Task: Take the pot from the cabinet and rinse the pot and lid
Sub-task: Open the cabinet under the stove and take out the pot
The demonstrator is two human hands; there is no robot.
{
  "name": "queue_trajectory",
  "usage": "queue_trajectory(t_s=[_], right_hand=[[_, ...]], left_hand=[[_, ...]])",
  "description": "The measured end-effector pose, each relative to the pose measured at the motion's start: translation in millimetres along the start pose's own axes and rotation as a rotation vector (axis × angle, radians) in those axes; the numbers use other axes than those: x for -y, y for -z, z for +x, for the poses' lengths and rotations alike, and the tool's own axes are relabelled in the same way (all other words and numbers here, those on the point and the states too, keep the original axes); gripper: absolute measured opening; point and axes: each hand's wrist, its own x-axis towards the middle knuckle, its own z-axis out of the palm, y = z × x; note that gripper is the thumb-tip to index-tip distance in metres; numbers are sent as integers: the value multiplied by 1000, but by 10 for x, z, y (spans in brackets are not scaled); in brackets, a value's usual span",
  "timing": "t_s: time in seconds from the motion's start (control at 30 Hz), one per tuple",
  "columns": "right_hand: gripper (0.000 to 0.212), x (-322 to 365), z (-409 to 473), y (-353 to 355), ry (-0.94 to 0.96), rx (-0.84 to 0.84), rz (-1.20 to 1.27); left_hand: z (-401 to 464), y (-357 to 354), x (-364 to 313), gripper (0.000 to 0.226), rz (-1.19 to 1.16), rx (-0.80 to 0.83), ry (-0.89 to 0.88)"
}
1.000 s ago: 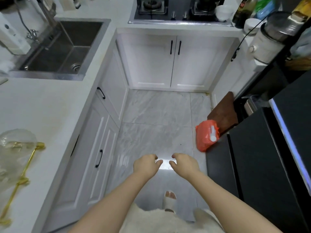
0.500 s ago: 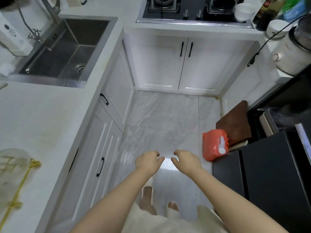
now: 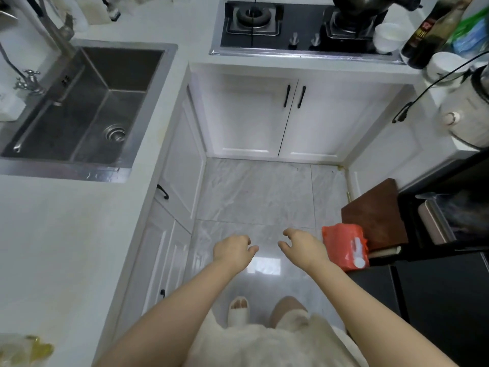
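Bare forearms, seemingly cream fuzzy garment (image 3: 267, 343)

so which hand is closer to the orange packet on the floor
Right. The right hand hovers just beside the orange packet, a small gap apart. The left hand is farther, beyond the right hand from it.

You have one view only, from a wide-angle camera on your head, so no second view overlaps it. It looks forward and steeply down into a kitchen corner. Your forearms and feet fill the bottom edge, nearest the lens. The sink (image 3: 79, 107) lies upper left, the stove (image 3: 304, 25) top centre, the closed cabinet doors (image 3: 285, 115) beyond the floor (image 3: 254, 192). Straight lines bow toward the frame edges.
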Motion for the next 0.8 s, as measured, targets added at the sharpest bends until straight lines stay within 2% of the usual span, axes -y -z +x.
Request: queue_trajectory(t_s=[0.23,0.6,0.8], right_hand=[[45,-70,503,327,8,12,-12],[44,-602,1463,936,68,60,-40],[46,-733,1852,1128,65,83,-41]], left_hand=[[521,257,-214,43,-16,-15,-3],[1321,676,-849,41,-103,-77,83],[1628,888,-864,38,-134,-100,155]])
